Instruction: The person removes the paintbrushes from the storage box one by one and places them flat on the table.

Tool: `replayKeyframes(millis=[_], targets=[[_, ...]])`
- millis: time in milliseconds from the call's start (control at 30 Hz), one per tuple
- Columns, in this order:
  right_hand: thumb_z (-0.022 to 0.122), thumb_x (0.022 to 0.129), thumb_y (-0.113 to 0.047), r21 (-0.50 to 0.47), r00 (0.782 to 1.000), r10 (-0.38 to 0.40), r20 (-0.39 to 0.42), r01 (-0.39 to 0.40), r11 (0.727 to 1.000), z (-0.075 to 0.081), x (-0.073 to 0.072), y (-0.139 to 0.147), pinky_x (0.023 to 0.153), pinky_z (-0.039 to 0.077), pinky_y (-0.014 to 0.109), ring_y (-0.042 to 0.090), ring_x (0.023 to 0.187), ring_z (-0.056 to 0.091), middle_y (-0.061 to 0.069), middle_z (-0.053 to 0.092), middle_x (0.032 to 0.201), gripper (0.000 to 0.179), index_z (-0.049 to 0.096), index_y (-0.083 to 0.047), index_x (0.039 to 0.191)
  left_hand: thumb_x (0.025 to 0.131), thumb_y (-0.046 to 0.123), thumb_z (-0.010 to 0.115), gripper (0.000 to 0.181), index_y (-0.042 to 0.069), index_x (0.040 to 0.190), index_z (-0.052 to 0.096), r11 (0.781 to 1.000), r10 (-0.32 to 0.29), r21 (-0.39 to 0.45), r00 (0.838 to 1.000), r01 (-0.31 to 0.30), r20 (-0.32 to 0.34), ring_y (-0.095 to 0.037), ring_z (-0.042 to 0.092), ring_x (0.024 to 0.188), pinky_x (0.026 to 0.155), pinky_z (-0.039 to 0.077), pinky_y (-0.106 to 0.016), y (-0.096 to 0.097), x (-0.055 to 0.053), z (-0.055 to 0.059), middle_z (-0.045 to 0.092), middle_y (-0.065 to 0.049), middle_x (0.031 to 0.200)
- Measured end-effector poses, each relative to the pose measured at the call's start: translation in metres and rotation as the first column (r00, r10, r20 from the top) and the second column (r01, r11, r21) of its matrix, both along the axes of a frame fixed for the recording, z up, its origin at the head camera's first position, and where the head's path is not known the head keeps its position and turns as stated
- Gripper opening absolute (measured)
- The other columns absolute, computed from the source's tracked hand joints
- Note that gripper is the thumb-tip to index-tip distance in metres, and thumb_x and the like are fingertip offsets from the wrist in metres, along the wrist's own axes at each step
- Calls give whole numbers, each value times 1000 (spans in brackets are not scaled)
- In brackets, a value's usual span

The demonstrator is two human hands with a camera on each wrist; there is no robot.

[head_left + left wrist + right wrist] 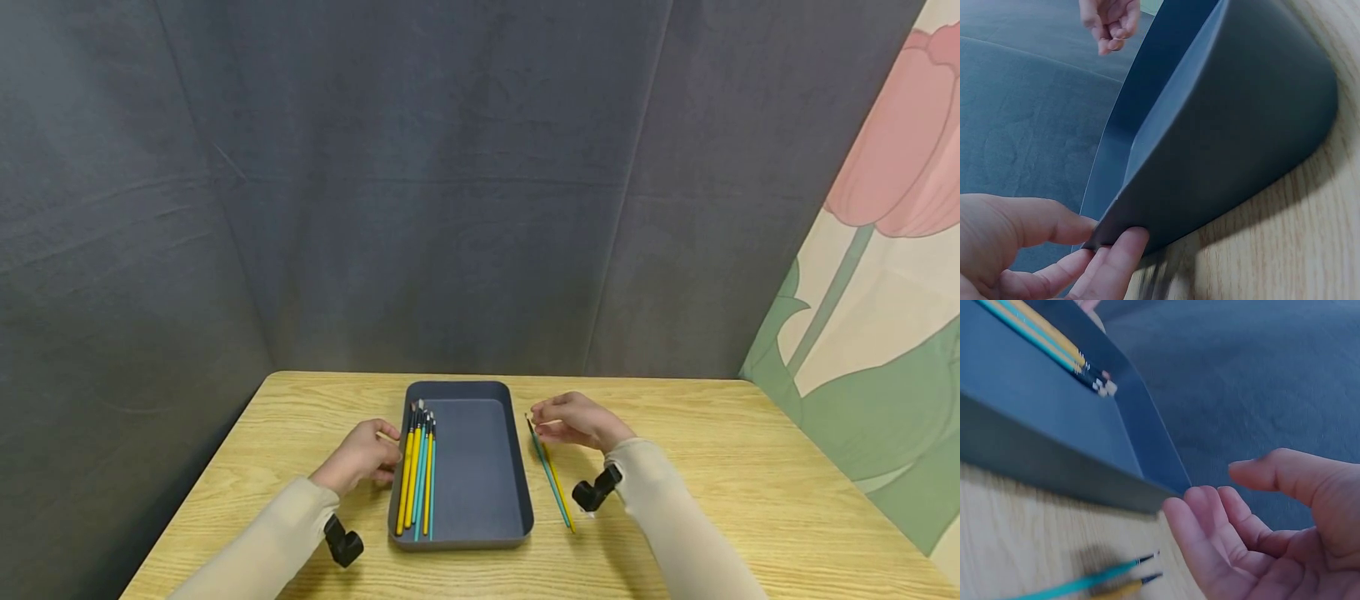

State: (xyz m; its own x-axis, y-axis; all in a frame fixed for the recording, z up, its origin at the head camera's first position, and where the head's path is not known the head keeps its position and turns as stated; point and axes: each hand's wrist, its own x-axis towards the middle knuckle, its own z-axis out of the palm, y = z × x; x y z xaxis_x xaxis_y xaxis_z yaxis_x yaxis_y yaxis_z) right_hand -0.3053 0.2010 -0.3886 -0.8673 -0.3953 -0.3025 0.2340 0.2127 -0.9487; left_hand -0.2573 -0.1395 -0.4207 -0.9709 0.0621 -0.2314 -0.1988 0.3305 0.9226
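A dark grey rectangular tray (480, 475) stands on the table, with several yellow and teal paintbrushes (408, 479) lying side by side along its left wall, bristles pointing away. My left hand (367, 454) is at the tray's left side; in the left wrist view its thumb and fingers pinch the rim (1119, 194). Right of the tray, a teal paintbrush (1085, 584) and a yellow paintbrush (1122, 590) lie close together on the wood. Over their bristle ends hovers my right hand (573, 419), fingers loosely bent and holding nothing in the right wrist view.
The light wooden table (675, 500) extends well past the tray on the right. Dark grey cloth (450, 208) hangs behind and to the left. At the right is a panel with a pink tulip print (892, 142). Each wrist carries a small black camera (596, 487).
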Motion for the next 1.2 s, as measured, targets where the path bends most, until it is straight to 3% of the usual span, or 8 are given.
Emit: replayKeyframes(millis=[300, 600, 867, 1067, 1200], targets=[[48, 96, -3, -50, 1000, -20, 1, 21, 999, 8, 5, -27, 80, 57, 28, 15, 83, 66, 21, 57, 111, 42, 40, 18, 131, 80, -11, 54, 32, -7, 111, 48, 1000, 1, -5, 1000, -1, 2, -23, 54, 75, 59, 56, -35, 0, 0, 0, 52, -16, 89], [51, 95, -4, -71, 1000, 1, 3, -1, 997, 13, 12, -60, 80, 58, 30, 14, 80, 66, 14, 60, 103, 35, 49, 15, 125, 80, -9, 55, 32, -7, 110, 48, 1000, 2, -13, 1000, -2, 6, -23, 55, 75, 59, 55, -34, 1, -1, 1, 52, -15, 88], [57, 94, -5, -35, 1000, 0, 19, 1, 999, 8, 15, -89, 78, 58, 30, 17, 81, 66, 16, 63, 104, 33, 54, 13, 121, 80, -9, 56, 32, -7, 111, 49, 1000, 4, -17, 1000, -4, 13, -23, 55, 76, 59, 55, -34, 0, -1, 1, 52, -16, 89], [63, 92, -8, 12, 999, -14, 34, 13, 1000, 2, 15, -108, 83, 57, 36, 24, 91, 66, 25, 62, 114, 32, 59, 9, 118, 80, -9, 55, 32, -7, 111, 48, 1000, 0, -15, 1000, 0, 8, -24, 56, 75, 60, 56, -35, 1, -1, 0, 52, -16, 88], [65, 90, -7, 27, 1000, -10, 27, 9, 1000, -2, 14, -116, 83, 57, 37, 24, 89, 67, 28, 62, 116, 32, 60, 10, 117, 80, -10, 55, 32, -7, 112, 48, 1000, 2, -13, 1000, -1, 12, -24, 55, 75, 59, 55, -35, 0, -1, 0, 52, -15, 88]])
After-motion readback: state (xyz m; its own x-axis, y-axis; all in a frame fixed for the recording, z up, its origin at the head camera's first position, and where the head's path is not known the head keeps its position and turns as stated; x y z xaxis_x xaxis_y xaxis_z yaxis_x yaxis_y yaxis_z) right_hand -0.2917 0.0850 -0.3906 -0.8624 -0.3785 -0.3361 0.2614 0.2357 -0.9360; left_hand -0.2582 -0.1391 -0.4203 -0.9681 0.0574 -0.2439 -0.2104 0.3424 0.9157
